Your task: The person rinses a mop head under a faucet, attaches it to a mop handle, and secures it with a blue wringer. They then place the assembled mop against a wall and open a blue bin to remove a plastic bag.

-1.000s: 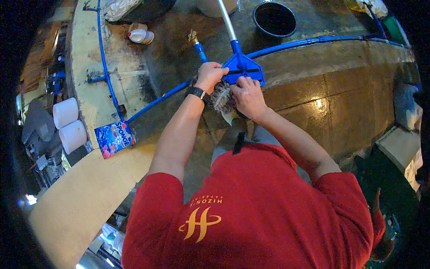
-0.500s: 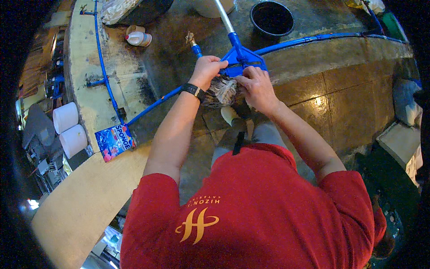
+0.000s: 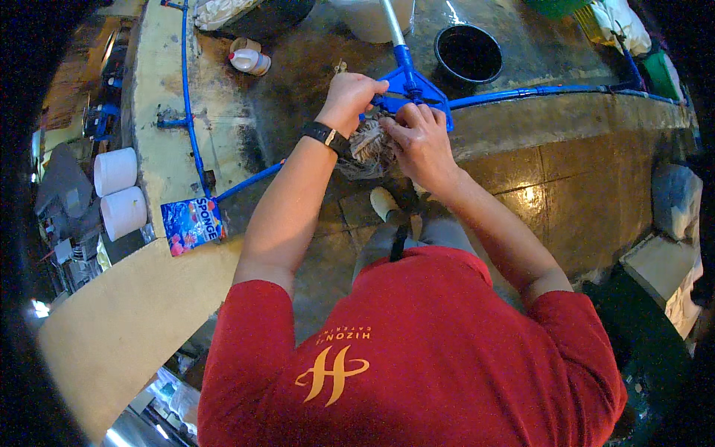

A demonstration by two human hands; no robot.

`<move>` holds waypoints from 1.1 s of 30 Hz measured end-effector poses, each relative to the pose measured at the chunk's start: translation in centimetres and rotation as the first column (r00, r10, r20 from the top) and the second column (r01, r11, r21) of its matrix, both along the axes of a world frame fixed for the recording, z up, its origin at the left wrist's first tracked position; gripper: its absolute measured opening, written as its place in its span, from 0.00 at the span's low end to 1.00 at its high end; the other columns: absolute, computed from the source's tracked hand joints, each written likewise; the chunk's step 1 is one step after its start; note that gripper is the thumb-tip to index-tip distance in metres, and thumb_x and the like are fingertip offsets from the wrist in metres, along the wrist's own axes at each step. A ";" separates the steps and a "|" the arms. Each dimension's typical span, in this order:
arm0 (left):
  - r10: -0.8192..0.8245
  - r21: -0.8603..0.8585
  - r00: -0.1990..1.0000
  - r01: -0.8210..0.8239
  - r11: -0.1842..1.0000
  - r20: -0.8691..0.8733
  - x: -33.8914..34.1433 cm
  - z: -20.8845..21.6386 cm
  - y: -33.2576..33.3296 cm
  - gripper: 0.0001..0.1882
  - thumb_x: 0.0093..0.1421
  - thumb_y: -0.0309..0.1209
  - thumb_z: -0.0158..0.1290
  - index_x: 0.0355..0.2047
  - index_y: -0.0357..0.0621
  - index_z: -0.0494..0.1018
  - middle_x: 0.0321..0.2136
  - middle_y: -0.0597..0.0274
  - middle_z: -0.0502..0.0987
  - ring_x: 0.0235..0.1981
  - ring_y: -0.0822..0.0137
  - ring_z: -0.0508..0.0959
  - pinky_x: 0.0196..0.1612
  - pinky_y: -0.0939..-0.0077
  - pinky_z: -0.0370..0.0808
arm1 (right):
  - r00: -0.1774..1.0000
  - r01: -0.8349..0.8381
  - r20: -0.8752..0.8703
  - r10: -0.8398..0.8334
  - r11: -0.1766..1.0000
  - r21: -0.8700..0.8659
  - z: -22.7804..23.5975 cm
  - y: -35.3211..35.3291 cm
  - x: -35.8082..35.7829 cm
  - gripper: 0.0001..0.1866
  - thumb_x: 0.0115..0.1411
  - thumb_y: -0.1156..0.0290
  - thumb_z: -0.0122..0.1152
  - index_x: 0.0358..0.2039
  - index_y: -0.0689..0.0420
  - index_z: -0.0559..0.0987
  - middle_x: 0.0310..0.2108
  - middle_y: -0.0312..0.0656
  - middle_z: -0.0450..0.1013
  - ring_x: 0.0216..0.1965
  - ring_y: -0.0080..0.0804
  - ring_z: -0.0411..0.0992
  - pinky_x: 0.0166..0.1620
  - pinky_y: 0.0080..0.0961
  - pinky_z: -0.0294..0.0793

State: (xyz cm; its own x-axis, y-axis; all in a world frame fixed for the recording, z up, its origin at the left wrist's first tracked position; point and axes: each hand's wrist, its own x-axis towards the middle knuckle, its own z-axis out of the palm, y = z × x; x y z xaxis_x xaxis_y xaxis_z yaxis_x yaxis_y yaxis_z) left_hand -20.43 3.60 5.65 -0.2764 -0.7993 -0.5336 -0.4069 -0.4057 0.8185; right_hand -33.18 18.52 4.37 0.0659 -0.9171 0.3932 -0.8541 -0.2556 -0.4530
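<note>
A blue mop clamp [image 3: 411,86] over dirty grey-brown mop strands [image 3: 366,149], beside a black bucket [image 3: 468,54].

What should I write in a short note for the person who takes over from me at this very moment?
Left hand: gripping the blue mop frame from the left side, above the mop strands.
Right hand: fingers closed on the lower edge of the same frame, beside the strands.
Things: the frame sits at the end of a pale handle; the grey-brown strands hang bunched under it, between the two hands. A black bucket stands just behind on the wet floor.
Done: both hands hold the mop head.
Left: whether the strands are fully fixed in the frame cannot be told; check that first.
</note>
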 end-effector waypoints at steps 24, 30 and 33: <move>0.114 0.039 0.991 -0.112 0.993 -0.068 -1.2 -0.8 1.8 0.07 0.55 0.31 0.68 0.27 0.45 0.80 0.24 0.69 0.78 0.23 0.73 0.73 0.25 0.76 0.67 | 0.995 -0.019 0.099 0.018 1.000 0.008 -0.5 2.6 1.5 0.17 0.53 0.73 0.63 0.45 0.51 0.81 0.55 0.33 0.76 0.57 0.37 0.71 0.55 0.44 0.65; 0.061 0.063 0.995 -0.056 0.996 -0.081 -0.5 -1.0 1.3 0.07 0.56 0.31 0.67 0.28 0.45 0.81 0.26 0.68 0.79 0.24 0.73 0.75 0.26 0.77 0.69 | 1.000 0.030 0.005 -0.030 0.998 -0.048 0.0 3.0 0.3 0.18 0.53 0.72 0.63 0.46 0.51 0.80 0.54 0.35 0.76 0.56 0.37 0.72 0.55 0.43 0.65; 0.033 0.073 0.995 -0.025 0.997 -0.099 -0.3 -1.1 1.5 0.07 0.56 0.32 0.67 0.28 0.46 0.80 0.26 0.69 0.80 0.25 0.73 0.76 0.26 0.77 0.70 | 0.996 0.073 0.044 -0.073 0.997 -0.005 0.1 3.3 -0.2 0.18 0.53 0.74 0.63 0.46 0.52 0.80 0.52 0.36 0.76 0.53 0.37 0.74 0.55 0.42 0.65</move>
